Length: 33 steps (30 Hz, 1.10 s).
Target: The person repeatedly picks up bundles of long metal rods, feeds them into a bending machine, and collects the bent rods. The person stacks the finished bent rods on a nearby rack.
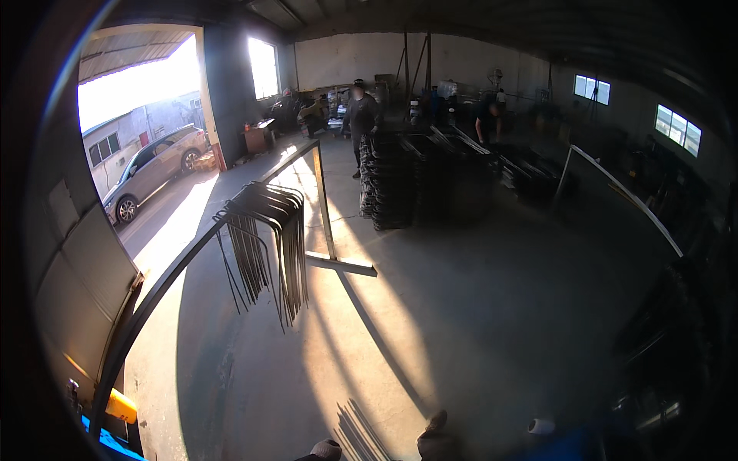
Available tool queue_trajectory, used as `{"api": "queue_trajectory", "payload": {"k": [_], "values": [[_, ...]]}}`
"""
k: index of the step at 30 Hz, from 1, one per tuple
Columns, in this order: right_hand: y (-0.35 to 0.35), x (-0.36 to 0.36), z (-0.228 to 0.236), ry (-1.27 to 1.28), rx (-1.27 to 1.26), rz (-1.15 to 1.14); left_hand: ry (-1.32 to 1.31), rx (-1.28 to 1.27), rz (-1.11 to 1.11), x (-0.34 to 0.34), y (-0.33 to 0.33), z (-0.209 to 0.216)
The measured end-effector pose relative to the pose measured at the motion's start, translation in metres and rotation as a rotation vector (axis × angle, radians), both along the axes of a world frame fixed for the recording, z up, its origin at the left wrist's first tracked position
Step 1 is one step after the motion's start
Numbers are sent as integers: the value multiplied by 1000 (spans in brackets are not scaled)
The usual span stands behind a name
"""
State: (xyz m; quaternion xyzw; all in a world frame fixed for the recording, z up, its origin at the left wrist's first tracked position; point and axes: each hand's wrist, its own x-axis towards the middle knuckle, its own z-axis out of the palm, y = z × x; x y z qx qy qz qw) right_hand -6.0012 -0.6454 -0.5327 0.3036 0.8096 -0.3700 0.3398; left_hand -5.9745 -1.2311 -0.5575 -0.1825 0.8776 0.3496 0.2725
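Neither of my hands shows in the head view; at the bottom edge are what look like the tips of my shoes, a left shoe [327, 449] and a right shoe [435, 425]. Ahead to the left, several bent dark metal rods [269, 223] hang side by side over the top bar of a metal rack [171, 278]. Their long ends dangle above the concrete floor. Nothing of mine is seen touching them.
The rack's foot [342, 266] juts across the floor. Beyond stands a tall stack of dark metal frames [390, 184], with one person [360, 115] beside it and another [486, 123] behind. Another rail [626, 192] is at right. A car [157, 165] is outside the doorway.
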Motion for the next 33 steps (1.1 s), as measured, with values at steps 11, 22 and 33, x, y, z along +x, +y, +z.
{"api": "queue_trajectory", "payload": {"k": [11, 22, 33], "values": [[-67, -482, 88, 504, 27, 326, 309, 16, 181, -211, 23, 54], [-292, -785, 379, 933, 111, 539, 1144, -504, 616, -342, -178, 355], [-353, -807, 385, 1143, 299, 506, 1050, -1106, 683, -451, -484, 451]]}}
